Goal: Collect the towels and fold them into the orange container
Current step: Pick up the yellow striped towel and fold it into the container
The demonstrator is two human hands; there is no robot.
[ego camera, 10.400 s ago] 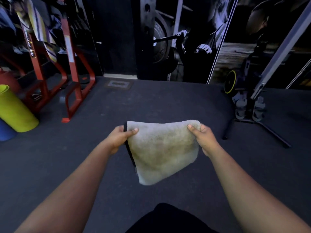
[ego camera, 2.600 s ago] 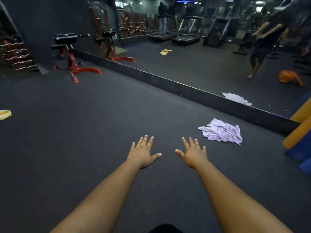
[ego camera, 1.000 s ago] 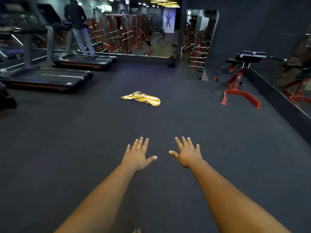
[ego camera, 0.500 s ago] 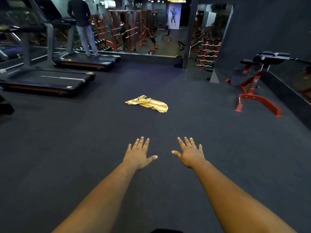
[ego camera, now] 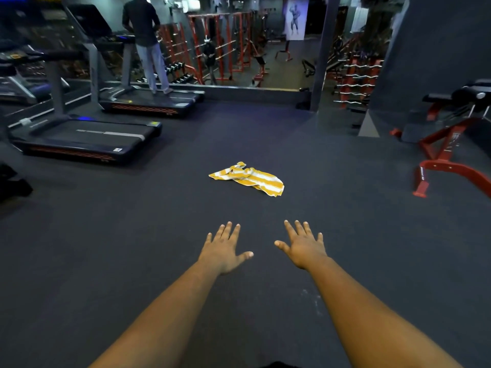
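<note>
Both the left hand (ego camera: 223, 251) and right hand (ego camera: 303, 248) spread flat, holding nothing.

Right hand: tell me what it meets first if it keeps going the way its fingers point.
Probably the yellow-and-white striped towel; the right hand points up-left towards it, bare floor between.

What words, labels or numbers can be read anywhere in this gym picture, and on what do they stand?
None can be read.
Small white sticker on the near black treadmill: too small to read.
White marking on the red steel bench frame: blurred.
Pale wall poster at the back: shows a figure, with no legible text.
Lit console on the far left: blurred.
The yellow and white striped towel bears no visible label.
</note>
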